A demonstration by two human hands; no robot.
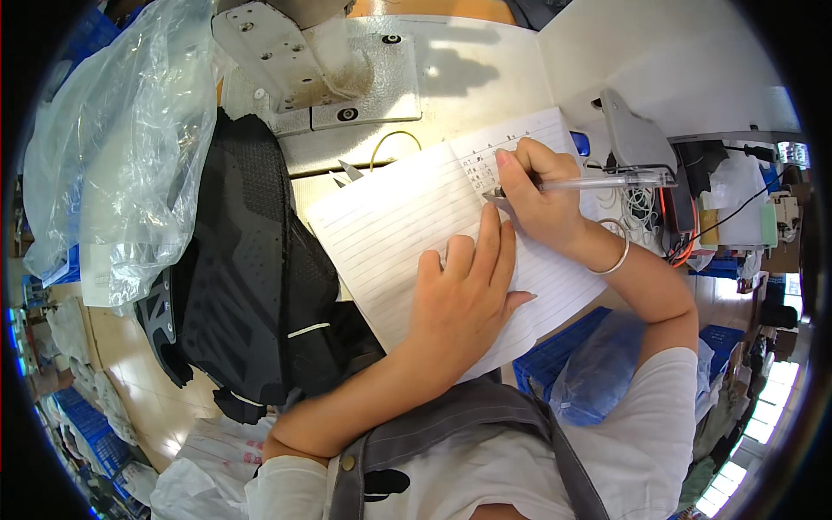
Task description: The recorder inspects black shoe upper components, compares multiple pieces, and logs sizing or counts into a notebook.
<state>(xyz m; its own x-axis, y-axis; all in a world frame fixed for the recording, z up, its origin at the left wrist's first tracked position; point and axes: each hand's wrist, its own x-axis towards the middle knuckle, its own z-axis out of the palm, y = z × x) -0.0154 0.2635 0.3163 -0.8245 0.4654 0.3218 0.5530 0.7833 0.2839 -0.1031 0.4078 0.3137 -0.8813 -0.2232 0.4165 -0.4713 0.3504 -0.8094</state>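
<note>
An open lined notebook (373, 227) lies tilted on the machine's work surface, with handwritten marks on its upper right page. My right hand (548, 201) grips a clear-barrelled pen (607, 182), its tip on the page beside the written rows. Flat on the paper, my left hand (459, 299) has its fingers stretched out, a little below the pen tip. It holds nothing. Partly under the notebook's upper left edge, pointed metal blades (349, 171) stick out.
A sewing machine (286, 52) stands at the back. Left of the notebook are a black bag-like item (234, 286) and a clear plastic bag (130, 147). White cords (640, 212) lie at the right. A blue crate (559, 347) stands below the table's right side.
</note>
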